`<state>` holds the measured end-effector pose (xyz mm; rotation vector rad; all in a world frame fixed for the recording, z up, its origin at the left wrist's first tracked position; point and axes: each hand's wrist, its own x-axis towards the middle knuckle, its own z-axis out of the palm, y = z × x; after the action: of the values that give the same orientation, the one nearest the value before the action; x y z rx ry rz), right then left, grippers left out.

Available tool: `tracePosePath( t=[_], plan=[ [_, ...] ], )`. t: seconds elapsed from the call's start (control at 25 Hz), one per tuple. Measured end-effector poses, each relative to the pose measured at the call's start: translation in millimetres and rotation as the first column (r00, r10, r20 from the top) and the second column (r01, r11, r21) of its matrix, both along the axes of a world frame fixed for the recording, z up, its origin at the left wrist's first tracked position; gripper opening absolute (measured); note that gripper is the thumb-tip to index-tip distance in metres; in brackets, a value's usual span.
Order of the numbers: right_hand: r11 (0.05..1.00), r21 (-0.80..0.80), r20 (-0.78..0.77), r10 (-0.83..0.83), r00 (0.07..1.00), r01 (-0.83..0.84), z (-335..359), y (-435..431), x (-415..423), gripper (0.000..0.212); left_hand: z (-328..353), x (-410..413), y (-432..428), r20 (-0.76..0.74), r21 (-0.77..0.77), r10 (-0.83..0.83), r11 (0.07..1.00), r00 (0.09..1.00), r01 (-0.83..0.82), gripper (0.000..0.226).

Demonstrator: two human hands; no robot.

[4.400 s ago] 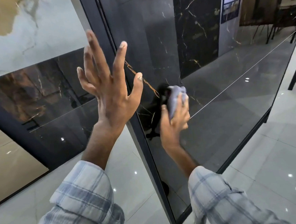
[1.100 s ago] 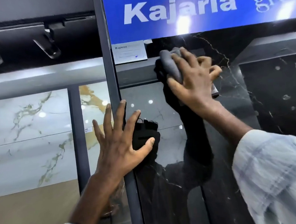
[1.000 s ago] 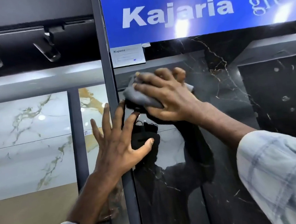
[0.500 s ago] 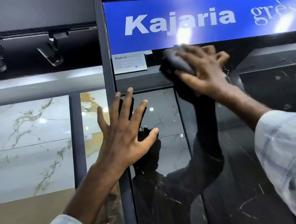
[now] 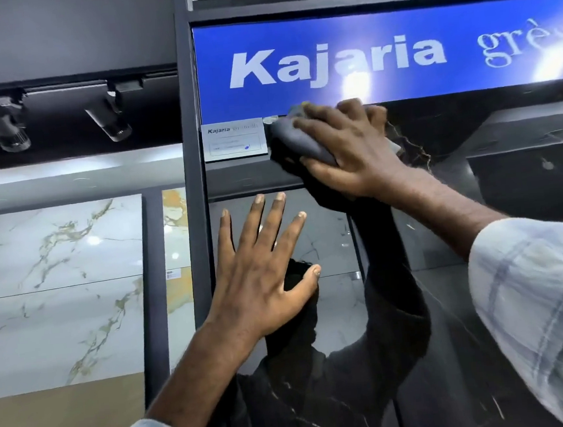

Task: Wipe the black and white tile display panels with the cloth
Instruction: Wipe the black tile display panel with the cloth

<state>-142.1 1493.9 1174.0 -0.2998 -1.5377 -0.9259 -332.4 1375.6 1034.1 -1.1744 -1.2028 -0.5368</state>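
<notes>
Up high, the right hand [image 5: 350, 151] curls over a bunched grey cloth [image 5: 297, 141], pressing it to the top of the black tile panel [image 5: 451, 352], just under the blue Kajaria sign [image 5: 378, 56] and beside a small label card [image 5: 233, 138]. Below it the left hand [image 5: 262, 277] lies flat with fingers spread, seemingly touching the glossy black face by the dark frame post [image 5: 196, 204]. White marble panels [image 5: 56, 286] stand further left.

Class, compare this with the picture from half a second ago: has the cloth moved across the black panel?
Yes. The cloth in the right hand has slid left, nearly closing the gap to the small white label.
</notes>
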Motion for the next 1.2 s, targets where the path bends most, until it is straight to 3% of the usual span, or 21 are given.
tracePosePath(
  t=[0.04,0.08,0.2,0.24,0.36,0.44,0.52,0.6,0.68,0.76,0.8,0.84,0.92,0.96,1.0,1.04,1.12,1.16,1.2],
  plan=[
    [0.998,0.065,0.081,-0.004,0.997,-0.002,5.5,4.7,8.8,0.070,-0.6,-0.5,0.5,-0.004,-0.001,0.015,1.000,1.000,-0.015,0.078],
    [0.998,0.048,0.067,0.024,0.997,-0.028,12.5,11.2,21.0,0.068,-1.4,-0.7,0.9,-0.005,-0.004,0.025,1.000,1.000,-0.025,0.078],
    [0.972,-0.212,-0.238,0.051,0.970,-0.103,27.2,19.1,29.1,0.066,-1.8,1.2,2.4,0.008,0.005,0.042,0.999,0.999,-0.042,0.077],
    [0.974,-0.216,-0.233,0.022,0.972,-0.074,26.0,14.8,20.8,0.067,-2.1,2.1,2.9,0.011,0.009,0.043,0.999,0.999,-0.043,0.077],
    [0.998,0.058,0.070,0.034,0.997,-0.038,12.7,6.9,5.5,0.070,-3.5,-0.8,4.1,-0.006,0.035,0.045,0.998,0.999,-0.045,0.076],
    [0.993,0.109,0.107,0.039,0.994,-0.051,20.7,22.5,30.4,0.068,-4.7,-2.2,5.3,-0.021,0.046,0.053,0.998,0.998,-0.052,0.076],
    [0.991,-0.106,-0.151,0.069,0.986,-0.086,27.7,35.4,47.8,0.068,-4.6,-2.2,6.6,-0.024,0.052,0.051,0.997,0.998,-0.050,0.076],
    [0.960,-0.272,-0.338,-0.034,0.941,-0.063,18.0,27.8,35.4,0.070,-3.9,-2.0,7.3,-0.024,0.057,0.039,0.998,0.999,-0.037,0.075],
    [0.993,-0.121,-0.219,-0.021,0.975,-0.006,-3.0,9.6,3.7,0.071,-4.4,-3.6,8.7,-0.029,0.069,0.015,0.998,0.999,-0.013,0.075],
    [0.989,0.142,0.094,-0.039,0.995,0.026,-21.9,7.7,-5.0,0.066,-5.0,-4.9,9.3,-0.036,0.073,0.005,0.997,0.999,-0.002,0.075],
    [0.975,0.218,0.170,-0.071,0.983,0.032,-20.3,11.4,4.2,0.064,-4.1,-4.8,9.1,-0.034,0.068,-0.005,0.998,0.999,0.007,0.075],
    [0.980,0.198,0.150,-0.056,0.987,0.026,-15.0,16.0,16.9,0.064,-3.1,-4.7,8.4,-0.026,0.053,-0.015,0.998,1.000,0.016,0.076],
    [0.991,-0.132,-0.154,0.010,0.988,-0.031,-15.9,21.6,32.8,0.067,-3.6,-4.0,5.8,-0.009,0.009,-0.042,0.999,0.999,0.042,0.078],
    [0.965,-0.261,-0.277,-0.041,0.960,-0.034,-26.1,20.8,32.6,0.068,-5.7,-4.1,4.2,-0.006,-0.008,-0.065,0.998,0.998,0.065,0.077],
    [0.958,-0.288,-0.313,-0.084,0.946,-0.010,-40.7,17.3,24.0,0.068,-8.8,-4.4,1.8,-0.010,-0.017,-0.099,0.995,0.995,0.099,0.075],
    [0.975,-0.218,-0.241,-0.084,0.967,0.030,-62.1,12.2,11.6,0.067,-15.6,-4.8,-1.5,-0.013,-0.019,-0.141,0.990,0.990,0.141,0.073],
    [0.998,0.036,0.085,-0.051,0.995,0.049,-97.4,11.1,11.4,0.062,-36.8,-3.7,-8.2,0.012,0.007,-0.223,0.975,0.975,0.223,0.070],
    [0.994,0.085,0.176,-0.077,0.981,0.063,-101.0,13.5,23.4,0.061,-52.5,-1.4,-12.0,0.034,0.019,-0.247,0.969,0.969,0.246,0.070],
    [0.998,0.024,0.135,-0.053,0.989,0.050,-101.6,13.5,35.7,0.061,-69.4,2.3,-15.2,0.049,0.017,-0.259,0.966,0.964,0.259,0.070]
  ],
)
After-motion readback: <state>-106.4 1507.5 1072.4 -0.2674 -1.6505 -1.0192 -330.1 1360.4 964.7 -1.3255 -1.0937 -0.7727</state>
